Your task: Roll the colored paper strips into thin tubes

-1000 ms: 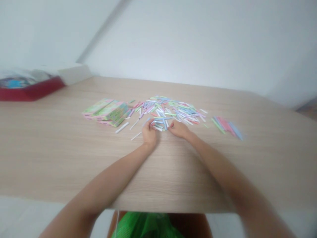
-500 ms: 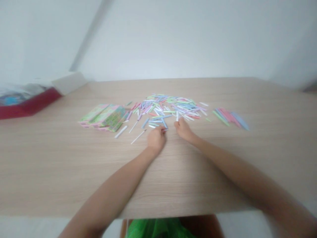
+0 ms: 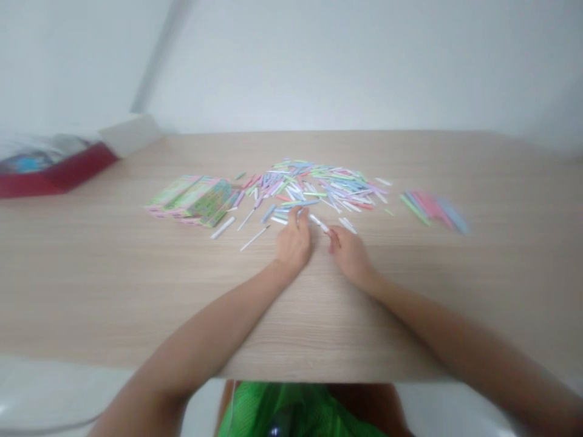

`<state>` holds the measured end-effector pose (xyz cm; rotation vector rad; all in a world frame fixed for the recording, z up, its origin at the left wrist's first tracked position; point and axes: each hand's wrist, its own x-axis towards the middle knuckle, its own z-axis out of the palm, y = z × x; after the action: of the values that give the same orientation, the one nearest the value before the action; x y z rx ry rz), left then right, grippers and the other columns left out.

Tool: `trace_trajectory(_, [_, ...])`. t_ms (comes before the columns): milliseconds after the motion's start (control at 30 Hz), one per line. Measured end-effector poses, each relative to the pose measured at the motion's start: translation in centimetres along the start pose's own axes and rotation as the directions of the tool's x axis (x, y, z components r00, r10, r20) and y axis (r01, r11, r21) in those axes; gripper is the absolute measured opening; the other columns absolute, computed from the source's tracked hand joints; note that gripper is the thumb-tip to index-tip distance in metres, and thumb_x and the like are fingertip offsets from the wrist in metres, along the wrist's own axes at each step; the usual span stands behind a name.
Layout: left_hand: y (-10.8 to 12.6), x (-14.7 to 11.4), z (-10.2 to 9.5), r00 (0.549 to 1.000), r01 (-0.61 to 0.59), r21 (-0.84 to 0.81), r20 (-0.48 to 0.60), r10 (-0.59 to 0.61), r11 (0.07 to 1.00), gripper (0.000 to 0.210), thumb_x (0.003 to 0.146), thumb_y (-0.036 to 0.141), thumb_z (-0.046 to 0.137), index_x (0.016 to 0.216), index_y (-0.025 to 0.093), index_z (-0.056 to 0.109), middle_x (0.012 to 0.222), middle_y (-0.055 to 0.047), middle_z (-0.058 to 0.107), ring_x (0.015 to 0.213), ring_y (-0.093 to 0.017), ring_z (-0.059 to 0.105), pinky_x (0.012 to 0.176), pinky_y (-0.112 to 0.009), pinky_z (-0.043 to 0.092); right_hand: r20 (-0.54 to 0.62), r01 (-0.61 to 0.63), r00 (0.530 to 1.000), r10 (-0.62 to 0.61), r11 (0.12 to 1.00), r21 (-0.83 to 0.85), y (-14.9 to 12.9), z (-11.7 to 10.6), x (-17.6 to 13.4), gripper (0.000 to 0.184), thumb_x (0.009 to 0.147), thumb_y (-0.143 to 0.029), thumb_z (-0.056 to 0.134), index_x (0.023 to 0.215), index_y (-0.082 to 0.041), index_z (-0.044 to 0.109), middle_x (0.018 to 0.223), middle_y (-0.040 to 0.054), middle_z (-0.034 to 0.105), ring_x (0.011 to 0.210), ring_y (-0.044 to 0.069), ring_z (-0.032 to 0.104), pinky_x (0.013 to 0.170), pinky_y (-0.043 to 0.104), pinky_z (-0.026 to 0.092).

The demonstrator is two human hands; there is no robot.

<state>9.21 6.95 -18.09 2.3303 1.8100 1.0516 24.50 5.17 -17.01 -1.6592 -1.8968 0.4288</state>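
My right hand (image 3: 350, 252) is closed on a white pen barrel (image 3: 319, 223), pinched at its near end and pointing away to the left. Just to its left, my left hand (image 3: 295, 240) reaches over the near edge of the pile, fingers apart. Its fingertips are beside blue pen-like sticks (image 3: 268, 213) and close to the far end of the white barrel. Its thumb is hidden. Beyond both hands spreads a loose pile of pastel and white sticks (image 3: 337, 185). A thin white rod with a dark tip (image 3: 254, 238), like a refill, lies left of my left hand.
Stacked green and pink printed boxes (image 3: 186, 197) stand left of the pile. A row of green, pink and blue sticks (image 3: 432, 209) lies to the right. At the far left is a red-sided box (image 3: 68, 172) with things inside. A wall rises behind the table (image 3: 291, 328).
My right hand has drawn back from the pile, and the white barrel now tilts left. My left hand has moved slightly forward and its fingers have spread. The camera view has shifted a little.
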Motion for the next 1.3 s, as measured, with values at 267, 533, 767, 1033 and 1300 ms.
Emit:
trace_trajectory(267, [1.0, -0.1, -0.4, 0.955, -0.294, 0.296, 0.068, 0.287, 0.909, 0.042, 0.100, 0.018, 0.041, 0.140, 0.015, 0.052, 0.143, -0.019, 0.056, 0.123, -0.030, 0.058, 0.094, -0.043, 0.053, -0.033, 0.025, 0.999, -0.030, 0.991, -0.130, -0.5, 0.2, -1.6, 0.034, 0.103, -0.035, 0.041, 0.100, -0.016, 0.068, 0.087, 0.0122, 0.075, 0.077, 0.024, 0.067, 0.066, 0.031, 0.039])
trace_trajectory(533, [-0.4, -0.8, -0.1, 0.957, -0.114, -0.568, 0.158, 0.245, 0.815, 0.029, 0.102, 0.032, 0.041, 0.124, 0.016, 0.050, 0.079, -0.005, 0.066, 0.071, -0.019, 0.063, 0.070, -0.031, 0.049, -0.300, 0.318, 0.932, -0.202, 0.853, 0.414, -0.6, 0.0, -2.8, 0.027, 0.100, -0.041, 0.046, 0.115, -0.020, 0.054, 0.069, -0.0019, 0.062, 0.057, 0.013, 0.059, 0.057, 0.025, 0.045])
trace_trajectory(767, [-0.1, -0.9, -0.1, 0.876, 0.480, -0.874, 0.483, 0.019, 0.069, 0.052, 0.082, 0.066, 0.064, 0.098, 0.016, 0.059, 0.057, 0.001, 0.060, 0.045, -0.016, 0.056, 0.044, -0.026, 0.043, -0.408, 0.578, 0.762, -0.502, 0.813, 0.079, -0.4, 0.7, -2.9, 0.011, 0.096, -0.017, 0.049, 0.101, -0.021, 0.058, 0.072, -0.0014, 0.071, 0.060, 0.012, 0.065, 0.060, 0.023, 0.045])
trace_trajectory(1033, [-1.1, 2.5, -4.2, 0.752, 0.412, -0.876, 0.482, -0.450, -0.250, 0.022, 0.098, 0.021, 0.043, 0.093, 0.013, 0.063, 0.066, -0.005, 0.069, 0.055, -0.013, 0.066, 0.050, -0.020, 0.048, -0.300, 0.306, 0.914, -0.273, 0.950, 0.067, 0.0, 0.0, -1.3, 0.017, 0.088, -0.021, 0.053, 0.101, -0.019, 0.063, 0.082, 0.0031, 0.074, 0.073, 0.016, 0.068, 0.069, 0.027, 0.045])
trace_trajectory(1300, [-1.4, 2.0, -1.6, 0.547, 0.409, -0.906, 0.335, -0.768, -0.104, 0.022, 0.102, 0.015, 0.035, 0.088, 0.016, 0.052, 0.056, 0.002, 0.060, 0.045, -0.009, 0.059, 0.046, -0.016, 0.038, 0.195, 0.281, 0.951, -0.241, 0.936, -0.214, -1.2, 0.4, 0.4, 0.031, 0.097, -0.033, 0.051, 0.122, -0.017, 0.060, 0.110, 0.0108, 0.075, 0.098, 0.026, 0.072, 0.079, 0.033, 0.050])
